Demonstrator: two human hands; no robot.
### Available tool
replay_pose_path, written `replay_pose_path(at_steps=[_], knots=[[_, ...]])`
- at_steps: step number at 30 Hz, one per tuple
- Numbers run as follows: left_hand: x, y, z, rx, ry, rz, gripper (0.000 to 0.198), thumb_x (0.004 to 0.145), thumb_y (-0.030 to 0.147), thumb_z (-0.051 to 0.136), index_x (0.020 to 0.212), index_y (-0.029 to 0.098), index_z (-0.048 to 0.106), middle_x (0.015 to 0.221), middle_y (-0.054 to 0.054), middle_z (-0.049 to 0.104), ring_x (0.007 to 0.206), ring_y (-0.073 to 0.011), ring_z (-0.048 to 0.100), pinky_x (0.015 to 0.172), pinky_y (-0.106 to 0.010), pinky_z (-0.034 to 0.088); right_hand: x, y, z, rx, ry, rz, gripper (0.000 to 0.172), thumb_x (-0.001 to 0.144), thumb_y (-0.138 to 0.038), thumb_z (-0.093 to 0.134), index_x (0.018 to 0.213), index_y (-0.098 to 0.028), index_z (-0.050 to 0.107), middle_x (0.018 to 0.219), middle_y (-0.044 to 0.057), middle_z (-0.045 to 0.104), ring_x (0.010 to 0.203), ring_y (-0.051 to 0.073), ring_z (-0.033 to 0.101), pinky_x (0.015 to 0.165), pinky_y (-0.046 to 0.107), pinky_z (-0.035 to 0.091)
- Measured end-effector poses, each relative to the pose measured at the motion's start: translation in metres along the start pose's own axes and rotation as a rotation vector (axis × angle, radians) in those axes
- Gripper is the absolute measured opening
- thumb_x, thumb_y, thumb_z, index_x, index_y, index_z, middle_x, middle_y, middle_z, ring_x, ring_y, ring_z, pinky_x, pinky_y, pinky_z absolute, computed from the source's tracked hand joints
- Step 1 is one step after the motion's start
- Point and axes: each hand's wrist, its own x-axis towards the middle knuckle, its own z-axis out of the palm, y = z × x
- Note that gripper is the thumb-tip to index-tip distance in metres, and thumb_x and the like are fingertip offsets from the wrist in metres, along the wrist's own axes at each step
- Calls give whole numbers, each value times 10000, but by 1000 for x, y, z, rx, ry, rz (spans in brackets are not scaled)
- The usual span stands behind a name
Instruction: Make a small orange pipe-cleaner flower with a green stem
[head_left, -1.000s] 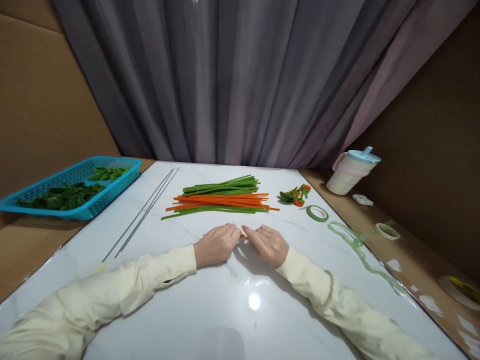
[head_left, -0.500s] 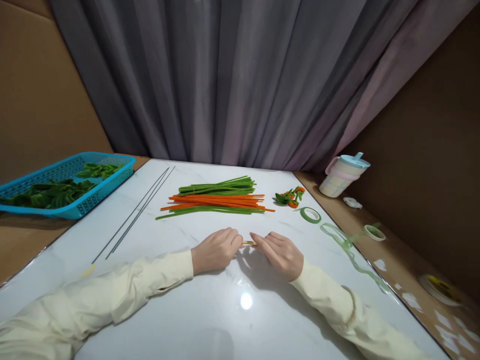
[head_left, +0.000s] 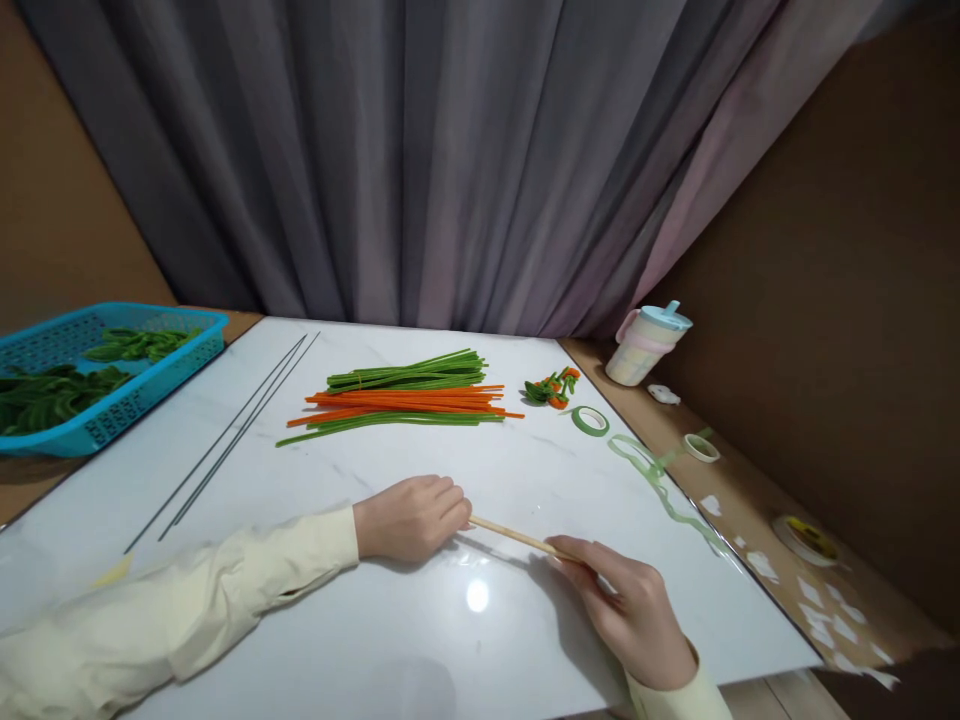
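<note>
A thin, pale wooden stick (head_left: 514,534) spans the gap between my hands, slanting down to the right. My left hand (head_left: 415,518) is closed in a loose fist around its left end, and the fingers hide whatever else may be inside. With thumb and fingers, my right hand (head_left: 622,600) pinches the stick's other end. Beyond the hands lie bundled green pipe cleaners (head_left: 409,375), orange pipe cleaners (head_left: 405,400) and a few loose green ones along the near side. A small cluster of green and orange twisted pieces (head_left: 553,388) rests right of them.
Dark thin wires (head_left: 232,440) lie on the white table (head_left: 315,640) at left. A blue basket (head_left: 161,385) holds green leafy pieces. At right are a green tape roll (head_left: 590,421), loose green tape (head_left: 675,505), a lidded cup (head_left: 646,345) and white scraps (head_left: 763,566).
My right hand has moved right and nearer to me, away from my left hand, so a longer stretch of the stick shows. The view has turned slightly to the right.
</note>
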Motion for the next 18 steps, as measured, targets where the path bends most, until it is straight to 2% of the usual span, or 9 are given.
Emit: replay_pose_path(at_steps=[3, 6, 9, 11, 13, 16, 18], knots=[[-3, -3, 1, -16, -24, -73, 252, 924, 172, 277, 757, 149, 464, 624, -32, 471, 557, -161, 416, 506, -287, 329, -13, 19, -8, -60, 79, 132, 155, 852, -275, 488, 867, -222, 633, 766, 8, 704, 599, 130, 648, 543, 195, 505], [-6, -7, 2, -58, -133, -204, 257, 931, 185, 266, 748, 164, 445, 656, -28, 500, 565, -155, 445, 514, -283, 332, -18, 43, -13, -265, 210, 350, 273, 832, -394, 459, 794, -196, 642, 651, 27, 684, 489, 153, 607, 493, 238, 477], [-7, -10, 3, -132, -233, -312, 262, 946, 209, 247, 781, 172, 447, 687, -15, 532, 585, -142, 485, 538, -272, 339, -18, 62, -15, -428, 326, 553, 384, 824, -426, 386, 910, -151, 641, 626, 61, 670, 508, 196, 613, 495, 275, 456], [-6, -11, 3, -163, -262, -342, 279, 953, 230, 230, 791, 176, 451, 687, -8, 544, 594, -137, 502, 549, -267, 338, -17, 69, -13, -474, 319, 606, 427, 830, -381, 344, 1065, -137, 605, 677, 78, 677, 543, 210, 620, 510, 287, 445], [-6, -12, 3, -177, -281, -357, 292, 955, 248, 224, 789, 178, 454, 674, -4, 547, 593, -135, 510, 554, -267, 333, -17, 72, -12, -489, 261, 598, 434, 830, -325, 317, 1127, -149, 580, 786, 97, 687, 618, 218, 633, 554, 296, 448], [-6, -12, 3, -195, -294, -382, 287, 952, 261, 230, 797, 181, 458, 668, -2, 553, 594, -135, 519, 560, -267, 328, -17, 71, -11, -484, 199, 576, 412, 826, -298, 294, 1055, -162, 610, 904, 107, 673, 727, 226, 632, 613, 309, 453], [-6, -12, 4, -208, -290, -393, 279, 949, 263, 238, 797, 182, 457, 670, -1, 555, 594, -134, 521, 562, -265, 326, -16, 69, -12, -470, 176, 578, 398, 832, -329, 306, 1028, -163, 610, 893, 98, 658, 694, 214, 613, 604, 310, 452]])
